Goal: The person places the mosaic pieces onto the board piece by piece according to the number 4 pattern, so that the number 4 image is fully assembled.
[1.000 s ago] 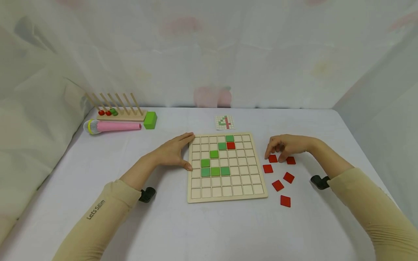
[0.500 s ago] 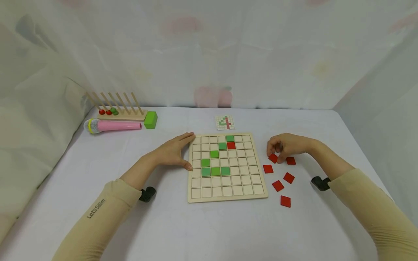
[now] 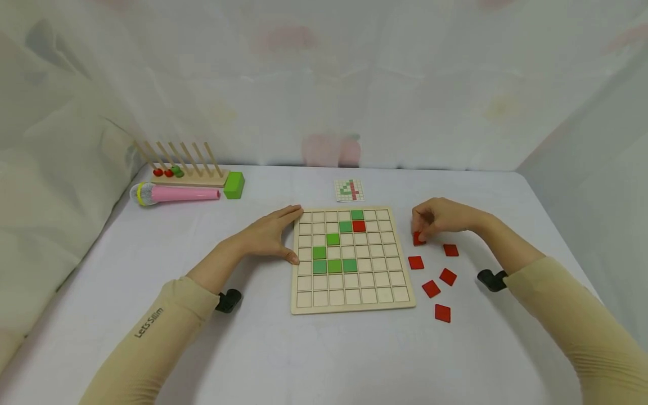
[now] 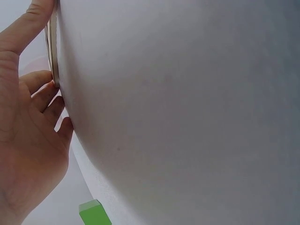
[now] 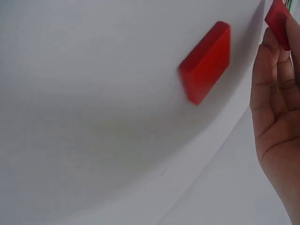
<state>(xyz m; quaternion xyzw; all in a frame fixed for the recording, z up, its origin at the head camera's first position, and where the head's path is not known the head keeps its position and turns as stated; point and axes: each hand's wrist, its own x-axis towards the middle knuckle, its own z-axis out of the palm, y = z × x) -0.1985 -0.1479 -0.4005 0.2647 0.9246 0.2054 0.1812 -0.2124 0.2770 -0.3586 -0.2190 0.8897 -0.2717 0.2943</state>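
Observation:
A square wooden grid board (image 3: 352, 295) lies in the middle of the table in the head view. Several green tiles (image 3: 334, 266) and one red tile (image 3: 359, 226) sit in its cells. At the board's left edge rests my left hand (image 3: 265, 233), thumb and fingers spread along the side. My right hand (image 3: 445, 216), right of the board, pinches a small red square tile (image 3: 418, 238) between thumb and fingers. The right wrist view shows this held tile (image 5: 279, 23) tilted at the fingertips, with a loose red tile (image 5: 206, 63) on the table nearby.
Several loose red tiles (image 3: 431, 288) lie right of the board. Behind it is a pattern card (image 3: 349, 190) with a green and red 4. At back left are a pink toy microphone (image 3: 184, 194), a green block (image 3: 234, 185) and a pegged wooden rack (image 3: 194, 178).
My right hand has taken hold of a red tile and shifted it slightly away and to the left. My left hand has stayed at the board's edge.

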